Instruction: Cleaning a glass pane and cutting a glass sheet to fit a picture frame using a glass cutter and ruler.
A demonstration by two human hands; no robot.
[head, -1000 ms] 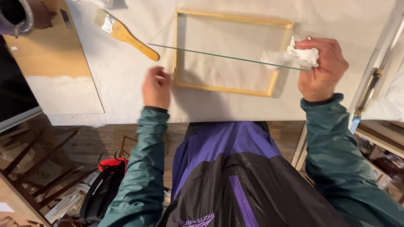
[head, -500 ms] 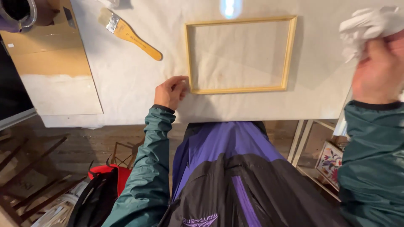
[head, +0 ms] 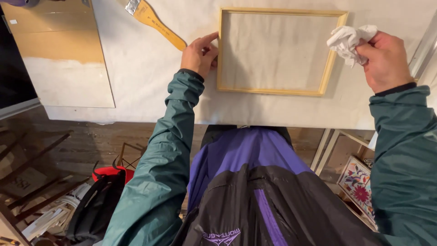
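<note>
Two hands are up on the worktop [head: 150, 77], and I see them from above. A white sheet covers the worktop, and its near edge runs straight across just in front of my purple and black jacket [head: 255, 182]. The wooden frame [head: 277, 91] lies flat on the sheet, close to that near edge, with a thin strip of white between them. My left hand [head: 199, 54] sits at the frame's left side. Its fingertips touch the left rail near the top corner, and its grip is loose, with the fingers curled but not wrapped around anything. My right hand [head: 386, 59] is off to the right of the frame, apart from it. Its grip is clenched tight on a crumpled white cloth [head: 348, 40], and the cloth hangs over the frame's top right corner. I cannot tell if the cloth touches the wood. A paint brush [head: 154, 23] with a yellow handle lies slanted just left of my left hand, close to it. Further left a brown board [head: 59, 54] covers the worktop. Between the brush and the frame is some bare white room, and there is more below my left hand. A pale post [head: 425, 45] stands near my right hand, so that side is tight.
</note>
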